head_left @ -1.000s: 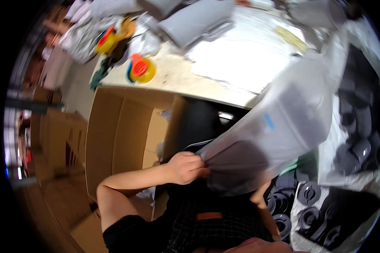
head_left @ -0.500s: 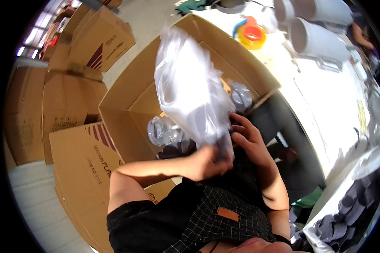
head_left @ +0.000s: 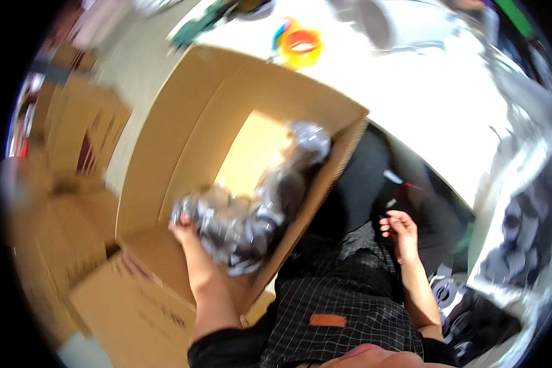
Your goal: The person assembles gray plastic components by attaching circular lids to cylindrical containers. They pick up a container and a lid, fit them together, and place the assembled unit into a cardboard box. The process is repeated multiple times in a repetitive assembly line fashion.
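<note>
Inside an open cardboard box (head_left: 184,116), several dark grey, rounded pieces in clear plastic bags (head_left: 276,190) lie along the near side and right side. My left hand (head_left: 183,229) reaches into the box at its left, its fingers closed round the end of one plastic-wrapped piece (head_left: 190,210). Blur and shiny plastic hide just what this piece is. Outside the box to the right, my right hand (head_left: 401,232) hangs over my dark-clothed lap. Its fingers are loosely bent and apart, with nothing seen in them.
A white table (head_left: 435,141) stands at the far right, bearing orange and yellow tape rolls (head_left: 300,46) and a pale grey cylinder (head_left: 405,24). Cardboard cartons (head_left: 86,129) stand left. A plastic-lined container of dark grey parts (head_left: 515,233) is at the right.
Both hands were at a white plastic bag above the box; that bag is out of sight. My left hand has moved left into the box, my right hand rightward. The view has shifted.
</note>
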### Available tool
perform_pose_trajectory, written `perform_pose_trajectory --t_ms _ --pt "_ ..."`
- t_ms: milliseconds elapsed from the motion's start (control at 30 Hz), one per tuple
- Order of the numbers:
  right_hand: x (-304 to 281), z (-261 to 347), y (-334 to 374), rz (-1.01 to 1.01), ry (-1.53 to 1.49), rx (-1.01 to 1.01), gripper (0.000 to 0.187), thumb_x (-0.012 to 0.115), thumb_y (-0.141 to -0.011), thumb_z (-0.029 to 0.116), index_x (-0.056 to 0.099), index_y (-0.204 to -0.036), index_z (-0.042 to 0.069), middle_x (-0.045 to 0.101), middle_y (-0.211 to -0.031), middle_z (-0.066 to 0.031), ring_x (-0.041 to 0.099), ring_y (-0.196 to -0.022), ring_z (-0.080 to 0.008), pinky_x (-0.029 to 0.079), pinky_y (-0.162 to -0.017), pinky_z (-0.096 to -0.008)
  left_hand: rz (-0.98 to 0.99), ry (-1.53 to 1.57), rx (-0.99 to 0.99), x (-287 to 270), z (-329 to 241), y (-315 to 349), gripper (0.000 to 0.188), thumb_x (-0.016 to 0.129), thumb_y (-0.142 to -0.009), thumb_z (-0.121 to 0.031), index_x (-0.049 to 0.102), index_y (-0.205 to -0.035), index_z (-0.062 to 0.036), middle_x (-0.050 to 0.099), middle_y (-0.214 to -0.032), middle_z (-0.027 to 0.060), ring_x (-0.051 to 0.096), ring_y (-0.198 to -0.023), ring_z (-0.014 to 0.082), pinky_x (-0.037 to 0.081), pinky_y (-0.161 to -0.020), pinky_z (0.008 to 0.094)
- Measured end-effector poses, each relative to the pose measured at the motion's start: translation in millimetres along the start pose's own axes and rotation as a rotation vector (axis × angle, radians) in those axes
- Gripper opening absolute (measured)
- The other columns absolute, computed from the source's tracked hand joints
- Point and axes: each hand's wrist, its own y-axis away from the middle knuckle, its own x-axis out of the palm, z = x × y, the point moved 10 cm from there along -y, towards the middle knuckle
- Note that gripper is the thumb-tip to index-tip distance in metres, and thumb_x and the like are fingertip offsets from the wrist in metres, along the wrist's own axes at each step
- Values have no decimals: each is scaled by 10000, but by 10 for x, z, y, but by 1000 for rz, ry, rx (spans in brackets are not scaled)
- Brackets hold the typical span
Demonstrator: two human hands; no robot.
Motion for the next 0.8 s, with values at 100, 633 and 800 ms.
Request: perform_pose_trajectory --t_ms 100,633,800 --pt "16 189 -28 66 -35 -131 154 603 -1014 106 642 -1144 32 722 -949 -85 669 -806 -133 536 -728 -264 -395 -215 -11 550 212 642 444 481 -995 -427 677 -1133 -54 718 -1022 119 673 -759 248 555 -589 318" --pt "-3713 2544 1064 -1443 1128 -825 265 641 -835 12 633 -1099 25 577 -1261 -136 567 -1170 -299 511 -920 -426 1018 -666 37 8174 3923 4020 365 696 -972 -362 600 -931 -12 648 -895 69 607 -731 176 490 -662 306" --pt "-5367 1917 185 -1053 1937 182 256 619 -827 135 742 -1017 16 624 -1297 -160 543 -1239 -318 495 -934 -433 1167 -973 906 7242 3455 5193 305 614 -1012 -204 636 -1113 83 667 -971 115 603 -910 166 487 -816 332"
